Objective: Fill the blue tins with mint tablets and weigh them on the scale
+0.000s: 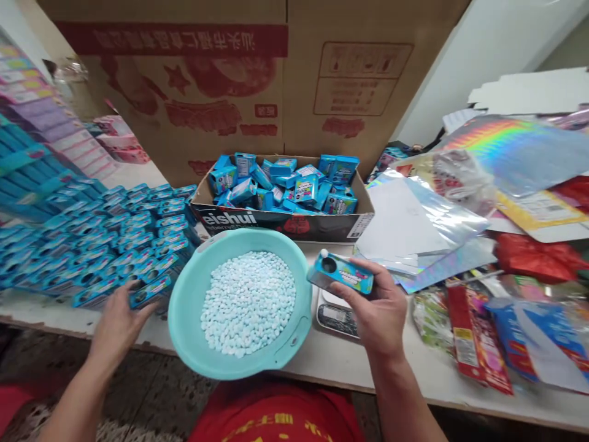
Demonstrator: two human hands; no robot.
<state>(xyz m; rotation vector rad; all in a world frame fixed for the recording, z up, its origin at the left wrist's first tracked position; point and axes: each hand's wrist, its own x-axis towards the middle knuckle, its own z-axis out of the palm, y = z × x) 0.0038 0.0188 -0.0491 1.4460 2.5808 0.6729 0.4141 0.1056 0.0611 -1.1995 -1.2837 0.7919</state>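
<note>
Your red shirt (276, 417) is closest, and just past it sits a big teal basin (183, 325) full of small pale sweets (251, 301). Its near side sticks out past the front edge of the white table (442, 374), so a bump from your belly or arm might tip it and send sweets to the floor. Your small blue box (352, 277) is at the basin's right rim, above the kitchen scale (339, 316). It has a dark round spot on top that looks like a hole; if you tilt it too far, anything inside could fall out. One round white bit shows at its left corner, and a shake might knock it off. Your right hand (380, 307) grips that box, thumb in front and fingers behind, closed just as wide as the box. Your left hand (117, 319) has its thumb and fingers spread around the front box (151, 291) of the packed rows; I can't tell if it squeezes. A hard pull there could topple the boxes beside it.
</note>
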